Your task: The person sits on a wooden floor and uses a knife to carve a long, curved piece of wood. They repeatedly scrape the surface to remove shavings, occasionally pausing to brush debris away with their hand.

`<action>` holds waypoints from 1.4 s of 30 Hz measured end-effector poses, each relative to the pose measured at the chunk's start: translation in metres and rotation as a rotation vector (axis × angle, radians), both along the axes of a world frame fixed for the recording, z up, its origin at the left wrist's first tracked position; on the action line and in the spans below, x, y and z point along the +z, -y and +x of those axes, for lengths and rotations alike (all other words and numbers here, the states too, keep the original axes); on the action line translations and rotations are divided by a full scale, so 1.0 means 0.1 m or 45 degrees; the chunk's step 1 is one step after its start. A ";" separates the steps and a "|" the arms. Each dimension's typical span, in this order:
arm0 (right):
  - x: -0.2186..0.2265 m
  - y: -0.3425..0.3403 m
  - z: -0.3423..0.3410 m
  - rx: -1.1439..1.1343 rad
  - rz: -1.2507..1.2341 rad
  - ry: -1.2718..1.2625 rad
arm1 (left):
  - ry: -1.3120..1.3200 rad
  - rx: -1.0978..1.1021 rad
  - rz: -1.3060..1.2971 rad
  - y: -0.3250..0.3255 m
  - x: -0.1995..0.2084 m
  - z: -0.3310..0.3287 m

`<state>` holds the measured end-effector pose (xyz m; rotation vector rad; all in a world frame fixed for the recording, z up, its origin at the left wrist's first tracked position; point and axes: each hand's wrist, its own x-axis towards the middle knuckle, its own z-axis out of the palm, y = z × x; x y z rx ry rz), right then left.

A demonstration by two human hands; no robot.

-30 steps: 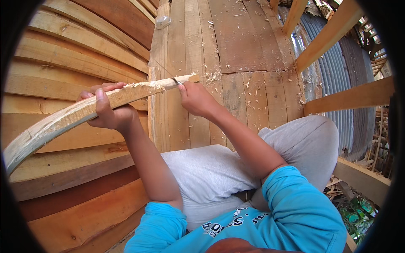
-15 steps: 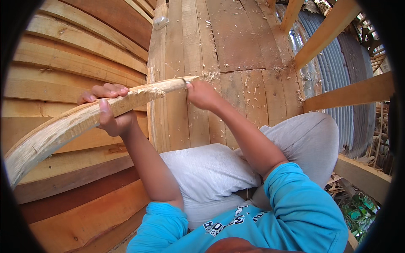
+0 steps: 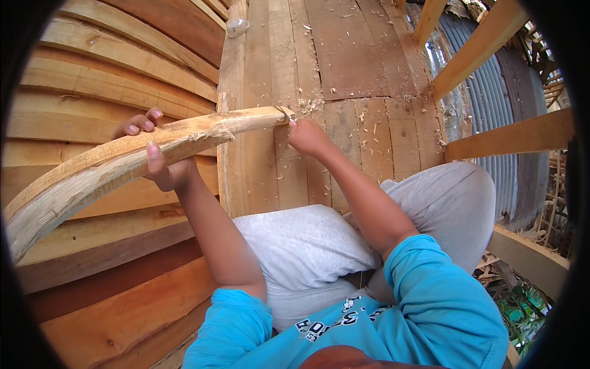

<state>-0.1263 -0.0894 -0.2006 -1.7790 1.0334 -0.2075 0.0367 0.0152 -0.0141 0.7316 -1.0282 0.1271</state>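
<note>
Holding a curved beam (image 3: pixel 200 128), R end over floor (image 3: pixel 255 184), L hand (image 3: pixel 167 170) has fingers & thumb on opp. sides; R hand (image 3: pixel 309 136), fingers closed, grips blade (image 3: pixel 284 115) there. Shirt (image 3: pixel 455 307) w/ b/w lettering.

Past the tip of the beam (image 3: pixel 196 126), a hand could pass low over the floor (image 3: pixel 369 166) among loose shavings (image 3: pixel 312 106), as far as the rail (image 3: pixel 510 138). At the tip itself, the right hand (image 3: pixel 309 136) and knife (image 3: pixel 284 115) stand in the way; farther back along the beam, the left hand (image 3: pixel 169 175). On its near side, a gap opens between the person's forearms, bounded by the lap (image 3: pixel 301 246). Behind its curved end lies the wall (image 3: pixel 123 227), how close cannot be told.
</note>
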 end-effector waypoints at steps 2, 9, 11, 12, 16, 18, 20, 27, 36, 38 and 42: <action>0.39 -0.14 0.12 0.100 -0.051 0.081 | -0.021 0.047 -0.039 -0.03 0.01 0.03; 0.07 -0.02 -0.02 -0.002 0.102 -0.027 | -0.272 -0.101 0.271 -0.06 0.13 -0.13; 0.41 -0.21 0.16 0.026 -0.056 0.182 | -0.301 -0.098 0.129 -0.05 0.03 -0.04; 0.50 -0.36 0.20 0.044 -0.117 0.269 | -0.311 -0.067 0.130 -0.04 0.02 -0.07; 0.30 -0.20 0.19 -0.063 -0.120 0.403 | -0.363 0.016 0.162 0.03 0.05 -0.18; 0.33 -0.27 0.22 -0.045 -0.027 0.330 | -0.367 -0.004 0.154 -0.02 0.03 -0.11; 0.43 -0.32 0.22 0.017 -0.127 0.294 | -0.408 0.128 0.141 -0.03 0.04 -0.09; 0.51 -0.33 0.21 0.031 -0.140 0.205 | -0.501 0.271 0.099 -0.05 0.01 -0.12; 0.11 -0.19 0.21 -0.056 -0.104 0.162 | -0.450 0.241 0.108 -0.02 0.06 -0.17; 0.09 -0.21 0.21 -0.101 -0.117 0.173 | -0.453 0.227 0.102 0.01 0.07 -0.19; 0.41 -0.26 0.18 -0.018 -0.079 0.159 | -0.394 0.228 0.138 -0.01 0.05 -0.18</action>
